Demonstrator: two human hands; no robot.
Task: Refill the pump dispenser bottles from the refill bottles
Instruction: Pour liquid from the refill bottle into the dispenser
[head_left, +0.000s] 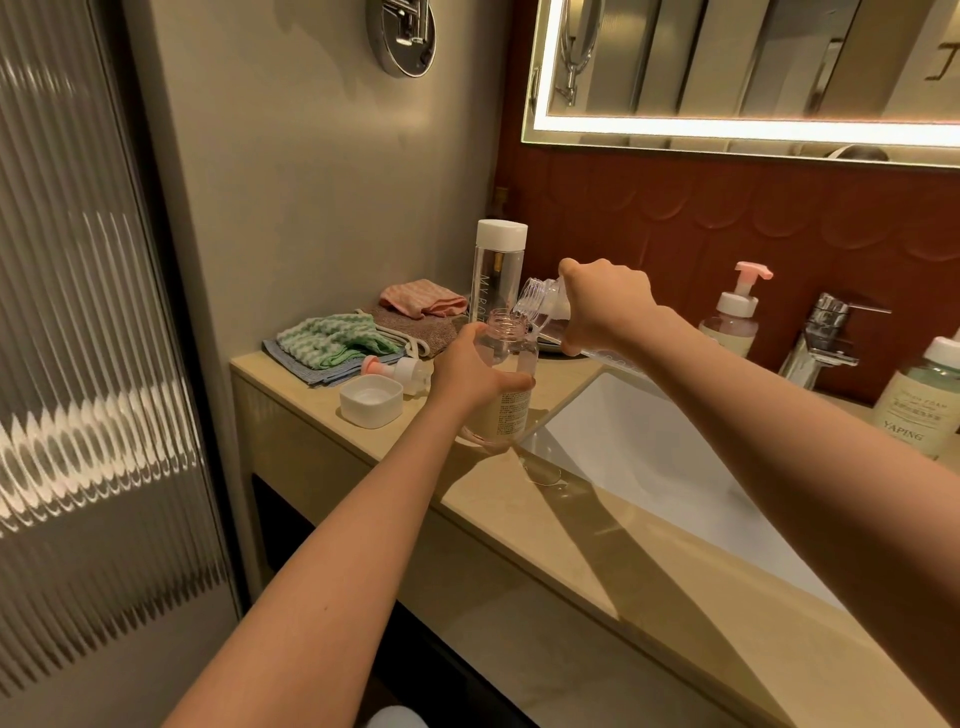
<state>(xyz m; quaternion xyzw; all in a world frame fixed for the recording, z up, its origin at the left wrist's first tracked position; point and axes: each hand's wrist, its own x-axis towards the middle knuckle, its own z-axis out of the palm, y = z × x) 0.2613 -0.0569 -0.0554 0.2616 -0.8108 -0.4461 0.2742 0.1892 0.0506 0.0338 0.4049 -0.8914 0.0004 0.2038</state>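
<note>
Clear plastic dispenser bottle (511, 358) with pinkish neck; white square cap (371, 399) on the beige stone desk (597, 545); green-and-white striped cloth (332, 340) over blue cloth; pink-striped folded cloth (422, 298); dark red scalloped wall tiles (727, 208); pink-headed pump bottle (733, 312).

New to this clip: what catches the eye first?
Mid-frame, the right hand tilts a clear refill bottle over the open dispenser, which the left hand holds beside the sink. Left of them lie the pump and a white cap.
</note>
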